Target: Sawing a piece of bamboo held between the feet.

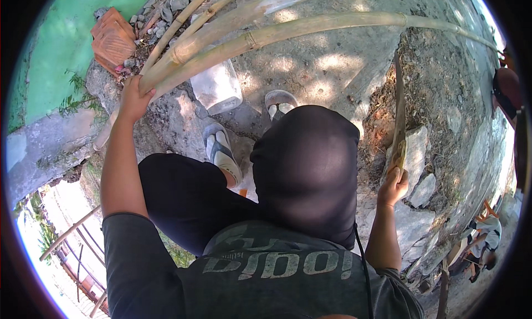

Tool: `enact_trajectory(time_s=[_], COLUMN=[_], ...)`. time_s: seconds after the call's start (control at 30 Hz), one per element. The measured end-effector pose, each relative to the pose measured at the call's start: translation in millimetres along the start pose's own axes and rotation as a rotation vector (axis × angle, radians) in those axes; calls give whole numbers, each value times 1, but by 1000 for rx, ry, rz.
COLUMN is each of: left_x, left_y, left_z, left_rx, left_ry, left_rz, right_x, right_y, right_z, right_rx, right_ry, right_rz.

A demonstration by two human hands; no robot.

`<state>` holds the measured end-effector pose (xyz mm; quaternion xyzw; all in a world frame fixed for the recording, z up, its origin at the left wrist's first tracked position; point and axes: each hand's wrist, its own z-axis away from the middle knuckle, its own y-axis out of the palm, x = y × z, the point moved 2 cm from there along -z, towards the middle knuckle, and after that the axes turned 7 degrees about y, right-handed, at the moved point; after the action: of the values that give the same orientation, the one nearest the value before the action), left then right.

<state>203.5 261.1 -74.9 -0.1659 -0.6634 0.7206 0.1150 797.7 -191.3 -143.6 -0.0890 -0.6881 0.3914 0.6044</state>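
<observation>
My left hand point(134, 100) is closed around a bamboo pole point(310, 26) near its left end. From there the pole runs in a long curve, bent by the lens, toward the far right. Other bamboo pieces lie close beside it, among them a thick one point(221, 30) with a pale far end. In my right hand point(393, 187) is the wooden handle point(399, 154) of a long, narrow-bladed machete. Its dark blade point(399, 100) points away from me and is well apart from the bamboo.
A pale stone block point(216, 89) stands under the bamboo, just beyond my sandalled feet. Reddish clay tiles point(113, 39) and gravel lie at the far left by a green surface point(61, 53). Rocks point(424, 190) sit beside my right hand. Other people point(487, 230) are at the right edge.
</observation>
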Motion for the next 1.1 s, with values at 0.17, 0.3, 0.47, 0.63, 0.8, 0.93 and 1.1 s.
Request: enact_trajectory(time_s=[0.17, 0.3, 0.47, 0.63, 0.8, 0.93, 1.1], left_x=[-10, -13, -4, -18, -7, 6, 13], left_y=[2, 6, 2, -4, -8, -11, -6], left_z=[-4, -11, -14, -39, -77, -127, -177], left_rx=[44, 42, -9, -48, -73, -63, -304], left_ry=[14, 3, -26, -84, -133, -152, -64], left_rz=[-10, -35, -5, 47, -19, 9, -166], right_x=[19, 5, -17, -26, -20, -9, -3], right_y=[4, 10, 19, 15, 11, 8, 8], right_z=[-7, -15, -19, -16, -21, -21, -24], right_rx=[-32, 14, 37, 44, 65, 90, 88], right_ry=[-36, 22, 29, 28, -4, -4, -39], right_rz=[25, -55, 61, 1, 138, 199, 270])
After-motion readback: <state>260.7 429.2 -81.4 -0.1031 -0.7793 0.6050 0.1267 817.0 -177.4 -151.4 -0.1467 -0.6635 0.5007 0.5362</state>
